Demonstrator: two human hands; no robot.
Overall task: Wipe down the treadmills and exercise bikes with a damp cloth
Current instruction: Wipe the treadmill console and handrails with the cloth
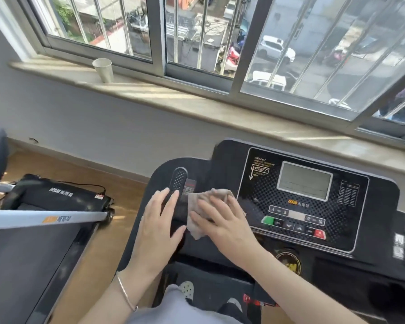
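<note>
A black treadmill console with a grey display and coloured buttons fills the lower right. A crumpled beige cloth lies on the console's left wing. My right hand presses flat on the cloth with fingers spread and straight. Just left of it, my left hand rests flat on the console, fingertips touching the oval perforated pad. A thin bracelet circles my left wrist.
A second treadmill with a grey handrail stands at the left on the wooden floor. A paper cup sits on the stone windowsill under a barred window. A cup holder is at the console's lower right.
</note>
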